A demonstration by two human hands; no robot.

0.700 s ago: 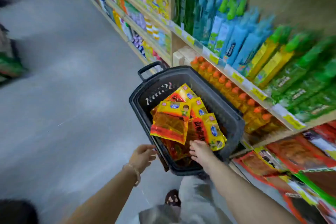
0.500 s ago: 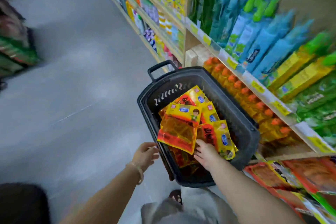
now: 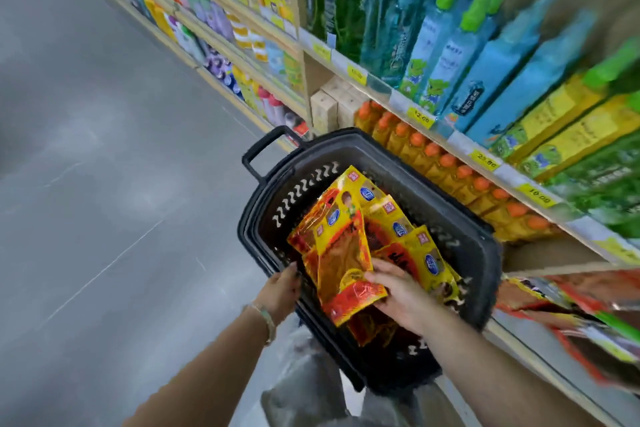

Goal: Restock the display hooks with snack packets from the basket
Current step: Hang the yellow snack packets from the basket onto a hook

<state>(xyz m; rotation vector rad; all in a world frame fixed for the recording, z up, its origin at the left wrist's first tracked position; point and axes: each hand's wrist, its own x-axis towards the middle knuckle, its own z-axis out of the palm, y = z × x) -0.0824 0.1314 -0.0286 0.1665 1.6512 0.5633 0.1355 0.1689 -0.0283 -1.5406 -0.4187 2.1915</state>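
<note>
In the head view, a black basket [image 3: 263,218] sits low in the aisle in front of the person, tight against the shelf [image 3: 460,149] on its right. The hands are apart. The left hand [image 3: 280,291] grips the basket's near-left rim, fingers curled over the edge. The right hand [image 3: 398,295] reaches into the basket's near end and holds the top packet [image 3: 343,253] by its lower corner, fingers spread on its face; the thumb looks tucked beneath, though blur makes that hard to confirm. That packet lies slanted across the basket's middle, resting on the other packets [image 3: 419,246], which fan out towards the basket's right wall. Bottles [image 3: 446,166] line the shelf just beyond the basket's far-right rim, and blurred red packs [image 3: 554,298] show to the basket's lower right; the hooks themselves cannot be made out. The step looks like picking the first packet, with the restocking barely begun. The glossy packets overlap, so a corner grip could drag a second one up with it, or let the chosen one slide free. The basket is held by one rim only, and a sharp pull could tip it and spill the heap. Swinging the packet out to the right could knock the bottles.
</note>
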